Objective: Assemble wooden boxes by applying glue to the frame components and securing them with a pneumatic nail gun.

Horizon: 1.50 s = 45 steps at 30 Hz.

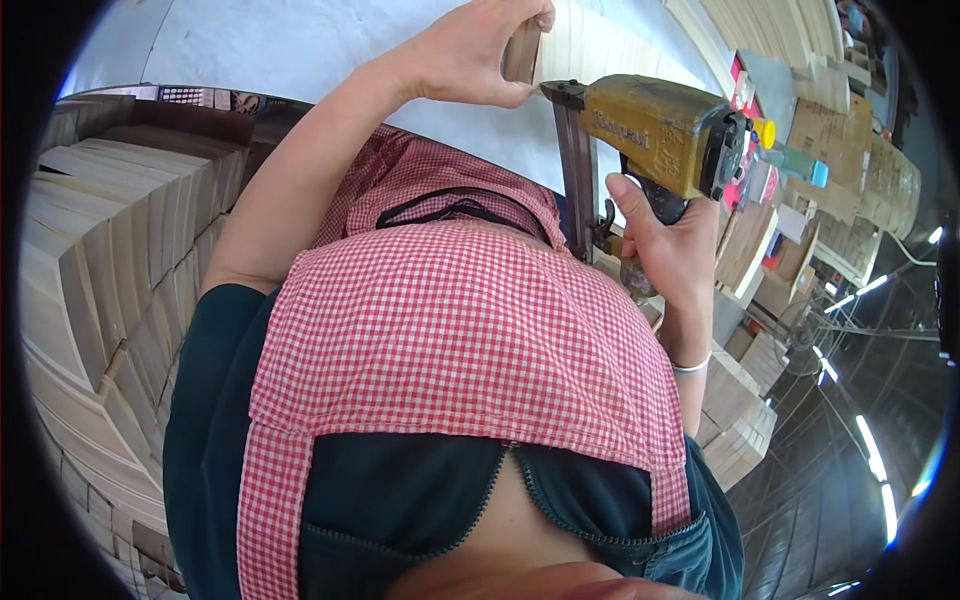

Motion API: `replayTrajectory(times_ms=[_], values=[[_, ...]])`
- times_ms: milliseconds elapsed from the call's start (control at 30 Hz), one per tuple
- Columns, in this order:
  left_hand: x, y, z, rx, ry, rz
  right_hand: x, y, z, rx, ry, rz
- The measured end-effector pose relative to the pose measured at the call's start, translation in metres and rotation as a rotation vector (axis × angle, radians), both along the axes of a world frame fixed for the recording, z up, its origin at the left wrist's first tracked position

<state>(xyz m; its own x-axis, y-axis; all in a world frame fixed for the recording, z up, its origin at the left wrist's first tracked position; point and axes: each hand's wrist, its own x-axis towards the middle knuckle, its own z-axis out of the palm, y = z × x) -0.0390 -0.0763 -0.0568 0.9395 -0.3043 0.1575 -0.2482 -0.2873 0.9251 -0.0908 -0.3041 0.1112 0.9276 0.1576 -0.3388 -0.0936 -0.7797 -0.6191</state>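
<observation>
2 hands busy: left hand (478,52) pinches 1 wood piece (521,50), possibly slat; right hand (668,243) grips 1 yellow nail gun (655,128).

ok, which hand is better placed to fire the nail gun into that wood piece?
Likely the right hand: it grips the yellow nail gun by its handle, index finger near the trigger, nose against the small wood piece. The left hand is pinching that piece.

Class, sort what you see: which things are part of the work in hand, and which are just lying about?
In use: yellow nail gun gripped by right hand; small wooden piece pinched by left hand.

Lying about: stacked wooden boards; cardboard boxes; fan.
</observation>
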Motion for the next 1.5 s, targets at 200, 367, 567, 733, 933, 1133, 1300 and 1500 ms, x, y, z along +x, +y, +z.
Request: replayTrajectory(times_ms=[200, 367, 567, 733, 933, 1133, 1300, 1500], values=[[-0.001, -0.003, -0.009, -0.044, -0.064, 0.036, 0.0, 0.008, 0.006, -0.015, 0.061, -0.069], [-0.004, -0.005, -0.016, -0.155, -0.113, 0.088, 0.012, 0.016, 0.005, -0.016, 0.016, -0.043], [-0.001, -0.005, -0.021, -0.171, -0.2, 0.123, 0.03, 0.028, 0.005, -0.064, 0.01, 0.013], [-0.003, -0.005, -0.026, -0.192, -0.261, 0.155, 0.04, 0.03, 0.005, -0.093, -0.011, 0.064], [-0.01, -0.006, -0.022, -0.179, -0.217, 0.255, 0.059, 0.03, 0.017, -0.089, 0.006, 0.091], [-0.013, -0.014, -0.017, -0.11, -0.136, 0.413, 0.092, 0.03, 0.016, -0.182, -0.023, 0.07], [-0.019, -0.023, -0.013, -0.048, -0.059, 0.54, 0.103, 0.028, 0.012, -0.155, -0.007, 0.139], [-0.016, -0.023, 0.005, 0.083, -0.155, 0.518, 0.111, 0.025, 0.012, -0.158, 0.03, 0.119]])
